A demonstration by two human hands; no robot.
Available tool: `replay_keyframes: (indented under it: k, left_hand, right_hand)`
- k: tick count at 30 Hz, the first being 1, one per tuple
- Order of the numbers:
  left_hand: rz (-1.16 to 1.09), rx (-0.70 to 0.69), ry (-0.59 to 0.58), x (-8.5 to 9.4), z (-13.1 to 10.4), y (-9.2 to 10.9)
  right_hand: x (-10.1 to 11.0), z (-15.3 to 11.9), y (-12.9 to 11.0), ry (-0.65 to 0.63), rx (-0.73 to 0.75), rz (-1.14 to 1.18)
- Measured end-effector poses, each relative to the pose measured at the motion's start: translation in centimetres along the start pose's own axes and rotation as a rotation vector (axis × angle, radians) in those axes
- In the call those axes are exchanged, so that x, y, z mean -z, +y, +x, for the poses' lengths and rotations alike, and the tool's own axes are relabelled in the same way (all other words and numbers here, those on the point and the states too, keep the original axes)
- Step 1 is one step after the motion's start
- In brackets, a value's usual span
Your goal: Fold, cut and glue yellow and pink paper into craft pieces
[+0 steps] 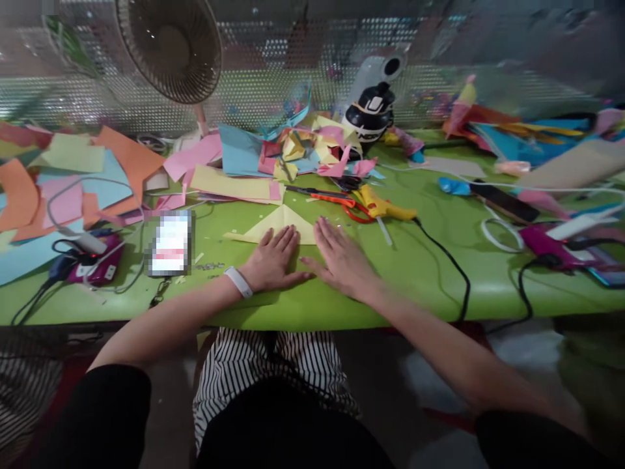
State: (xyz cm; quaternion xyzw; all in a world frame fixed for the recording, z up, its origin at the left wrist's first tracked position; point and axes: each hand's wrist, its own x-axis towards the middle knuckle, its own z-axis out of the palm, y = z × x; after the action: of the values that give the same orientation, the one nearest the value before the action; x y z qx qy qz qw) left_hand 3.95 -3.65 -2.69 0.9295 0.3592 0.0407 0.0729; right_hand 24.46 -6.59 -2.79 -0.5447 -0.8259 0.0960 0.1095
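A folded pale yellow paper [283, 220], roughly triangular with its peak away from me, lies on the green table [420, 286]. My left hand [274, 260] rests flat on its lower left part, fingers extended. At its lower right edge lies my right hand [342, 259], flat with fingers stretched out and thumb apart. The two thumbs point towards each other in front of the paper. Neither hand grips anything. Just beyond the paper are orange-handled scissors [336, 197] and a yellow glue gun [383, 205].
A phone [170, 244] lies left of my hands. Purple power strips [100, 264] with cables sit at both sides. Coloured paper [244, 151] is heaped along the back, with a black-and-white bottle [368, 117] and a fan [170, 49]. The glue gun's cord crosses the right side.
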Motion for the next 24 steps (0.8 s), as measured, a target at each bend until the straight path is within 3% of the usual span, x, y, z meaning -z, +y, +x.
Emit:
replay_keyframes:
  k: [3, 6, 14, 24]
  left_hand:
    - [-0.020, -0.005, -0.025, 0.0, 0.0, 0.1]
    - [-0.015, 0.013, -0.055, 0.3, 0.0, 0.4]
    - [0.033, 0.219, -0.115, 1.2, -1.5, 0.2]
    - [0.115, 0.358, -0.064, 1.3, -3.8, 0.2]
  right_hand:
    - [-0.7, 1.6, -1.3, -0.098, 0.117, 0.143]
    - [-1.4, 2.3, -1.6, -0.163, 0.120, 0.197]
    - [-2.5, 2.1, -1.2, -0.142, 0.144, 0.093]
    - [-2.1, 1.9, -1.9, -0.199, 0.097, 0.040]
